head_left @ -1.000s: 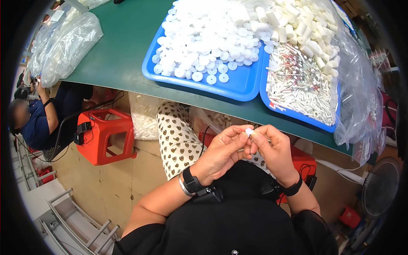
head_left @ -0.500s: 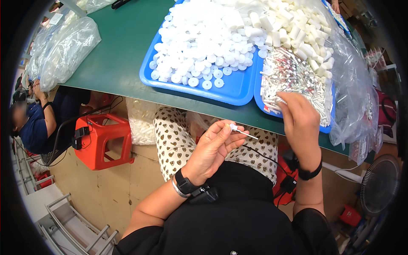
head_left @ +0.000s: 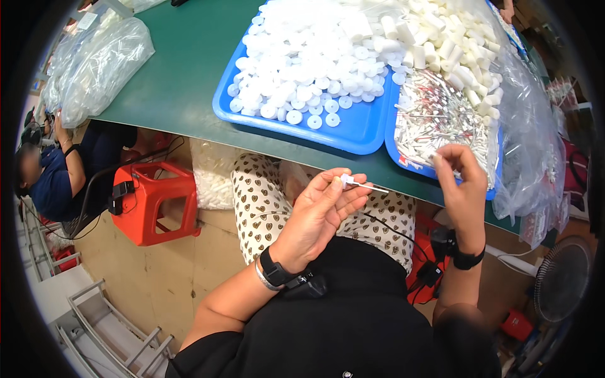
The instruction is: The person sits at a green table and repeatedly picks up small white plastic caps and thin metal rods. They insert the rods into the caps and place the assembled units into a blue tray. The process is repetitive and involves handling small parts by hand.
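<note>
My left hand (head_left: 314, 220) is closed in a pinch above my lap. Between its thumb and fingers sits a small white plastic piece with a thin pale rod (head_left: 373, 186) pointing right. My right hand (head_left: 465, 183) hovers over the near edge of the smaller blue tray (head_left: 389, 129), thumb and forefinger drawn together. A tiny white piece (head_left: 435, 155) shows at its fingertips. That tray holds a heap of thin white and reddish rod-like parts (head_left: 435, 113). In the larger blue tray (head_left: 359, 135) lies a pile of translucent white discs (head_left: 296, 75).
Cream foam-like cylinders (head_left: 450, 53) are piled behind the small parts. Clear plastic bags lie on the green table (head_left: 183, 75), at left (head_left: 110, 69) and right (head_left: 529, 138). A red stool (head_left: 154, 205), a seated person (head_left: 57, 179) and a fan (head_left: 563, 277) are nearby.
My right hand has drawn back slightly from the small parts, toward me and to the right. My left hand keeps its pinch on the rodded piece, and the view has shifted a little.
</note>
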`<action>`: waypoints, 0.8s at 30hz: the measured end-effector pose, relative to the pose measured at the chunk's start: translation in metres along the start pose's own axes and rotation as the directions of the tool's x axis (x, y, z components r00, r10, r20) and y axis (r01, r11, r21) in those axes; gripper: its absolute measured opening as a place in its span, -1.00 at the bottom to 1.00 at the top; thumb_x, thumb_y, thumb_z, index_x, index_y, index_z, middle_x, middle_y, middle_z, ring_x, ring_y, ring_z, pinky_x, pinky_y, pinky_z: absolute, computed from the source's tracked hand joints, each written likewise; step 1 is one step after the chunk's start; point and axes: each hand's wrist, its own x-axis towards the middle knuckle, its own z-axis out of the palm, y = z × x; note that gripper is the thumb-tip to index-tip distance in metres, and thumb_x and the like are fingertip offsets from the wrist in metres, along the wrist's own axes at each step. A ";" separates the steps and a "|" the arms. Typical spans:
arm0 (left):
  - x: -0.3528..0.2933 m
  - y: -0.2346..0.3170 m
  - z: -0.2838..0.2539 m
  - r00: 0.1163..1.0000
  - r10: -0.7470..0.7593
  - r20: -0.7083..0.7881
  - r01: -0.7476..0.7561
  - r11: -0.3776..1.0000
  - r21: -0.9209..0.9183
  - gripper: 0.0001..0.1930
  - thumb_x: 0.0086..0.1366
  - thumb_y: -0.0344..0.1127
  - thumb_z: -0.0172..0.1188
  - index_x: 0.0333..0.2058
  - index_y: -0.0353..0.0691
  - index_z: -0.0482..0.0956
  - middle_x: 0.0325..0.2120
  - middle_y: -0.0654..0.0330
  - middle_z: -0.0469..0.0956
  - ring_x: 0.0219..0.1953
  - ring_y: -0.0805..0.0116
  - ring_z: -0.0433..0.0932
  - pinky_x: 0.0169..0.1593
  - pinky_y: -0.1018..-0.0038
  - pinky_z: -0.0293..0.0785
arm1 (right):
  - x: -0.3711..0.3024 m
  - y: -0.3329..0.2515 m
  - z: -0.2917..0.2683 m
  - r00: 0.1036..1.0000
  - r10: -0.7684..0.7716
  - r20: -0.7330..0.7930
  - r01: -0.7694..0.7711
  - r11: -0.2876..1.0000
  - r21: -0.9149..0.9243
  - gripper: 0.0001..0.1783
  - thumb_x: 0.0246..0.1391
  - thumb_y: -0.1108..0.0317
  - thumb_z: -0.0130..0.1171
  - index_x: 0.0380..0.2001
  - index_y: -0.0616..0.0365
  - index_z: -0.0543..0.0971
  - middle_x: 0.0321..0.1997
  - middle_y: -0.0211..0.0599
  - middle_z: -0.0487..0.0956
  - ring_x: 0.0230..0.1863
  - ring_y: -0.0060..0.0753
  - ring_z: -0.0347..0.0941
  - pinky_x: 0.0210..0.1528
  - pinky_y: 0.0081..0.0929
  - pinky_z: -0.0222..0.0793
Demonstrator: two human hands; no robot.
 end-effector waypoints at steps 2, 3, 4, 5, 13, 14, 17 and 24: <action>-0.001 0.004 0.005 0.999 0.028 0.040 -0.028 0.999 -0.016 -0.73 0.46 -0.27 0.03 0.05 -0.22 0.37 0.06 -0.02 0.47 0.10 0.20 0.52 0.20 0.34 0.48 | -0.018 -0.008 0.003 0.983 0.106 0.150 -0.143 0.954 0.263 -0.92 0.17 0.50 0.20 -0.30 0.31 0.53 -0.40 -0.42 0.54 -0.40 -0.65 0.39 -0.27 -0.61 0.35; -0.001 0.007 0.008 0.997 0.043 0.056 -0.041 0.999 -0.026 -0.72 0.45 -0.28 0.04 0.06 -0.22 0.36 0.07 -0.03 0.46 0.11 0.19 0.52 0.20 0.33 0.48 | -0.023 -0.009 0.006 0.976 0.086 0.199 -0.145 0.941 0.305 -0.92 0.17 0.50 0.19 -0.30 0.30 0.53 -0.39 -0.43 0.54 -0.39 -0.66 0.39 -0.27 -0.62 0.34; -0.001 0.009 0.010 0.997 0.045 0.061 -0.043 0.999 -0.029 -0.72 0.45 -0.29 0.04 0.07 -0.22 0.35 0.07 -0.04 0.46 0.11 0.18 0.52 0.20 0.33 0.49 | -0.028 -0.008 0.009 0.968 0.062 0.243 -0.147 0.925 0.350 -0.92 0.18 0.50 0.19 -0.29 0.30 0.53 -0.38 -0.43 0.54 -0.38 -0.66 0.38 -0.27 -0.63 0.34; -0.002 0.011 0.012 0.997 0.047 0.065 -0.045 0.998 -0.033 -0.71 0.45 -0.29 0.04 0.07 -0.22 0.35 0.08 -0.04 0.45 0.11 0.18 0.52 0.20 0.33 0.49 | -0.031 -0.006 0.010 0.963 0.063 0.262 -0.159 0.917 0.365 -0.92 0.19 0.51 0.17 -0.27 0.29 0.52 -0.37 -0.45 0.53 -0.37 -0.68 0.38 -0.28 -0.66 0.32; -0.003 0.010 0.017 0.997 0.030 0.073 -0.030 1.000 0.008 -0.72 0.47 -0.27 0.01 0.07 -0.21 0.35 0.01 -0.02 0.51 0.09 0.19 0.54 0.16 0.34 0.52 | -0.036 -0.003 0.015 0.957 0.118 0.265 -0.232 0.859 0.456 -0.89 0.23 0.50 0.14 -0.21 0.30 0.48 -0.37 -0.44 0.52 -0.37 -0.73 0.37 -0.30 -0.70 0.31; -0.003 0.010 0.017 0.997 0.031 0.071 -0.032 0.999 0.008 -0.72 0.47 -0.27 0.01 0.07 -0.21 0.35 0.01 -0.02 0.51 0.09 0.19 0.54 0.16 0.34 0.52 | -0.036 -0.003 0.016 0.958 0.106 0.265 -0.222 0.862 0.457 -0.89 0.23 0.50 0.14 -0.21 0.30 0.48 -0.37 -0.44 0.52 -0.38 -0.73 0.37 -0.30 -0.69 0.32; -0.003 0.009 0.017 0.997 0.032 0.067 -0.033 0.999 0.012 -0.73 0.47 -0.27 0.00 0.07 -0.22 0.35 0.01 -0.02 0.51 0.08 0.19 0.54 0.16 0.35 0.52 | -0.036 -0.005 0.017 0.957 0.121 0.264 -0.240 0.842 0.483 -0.89 0.23 0.51 0.15 -0.21 0.30 0.49 -0.35 -0.44 0.52 -0.38 -0.73 0.37 -0.30 -0.69 0.33; -0.004 0.001 0.018 0.989 0.024 0.144 -0.044 0.990 0.137 -0.64 0.46 -0.29 0.02 0.17 -0.25 0.33 0.14 -0.04 0.42 0.16 0.22 0.47 0.24 0.33 0.42 | -0.036 -0.013 0.028 0.943 0.123 0.308 -0.244 0.887 0.392 -0.87 0.28 0.44 0.09 -0.33 0.29 0.50 -0.46 -0.44 0.51 -0.46 -0.72 0.36 -0.37 -0.67 0.31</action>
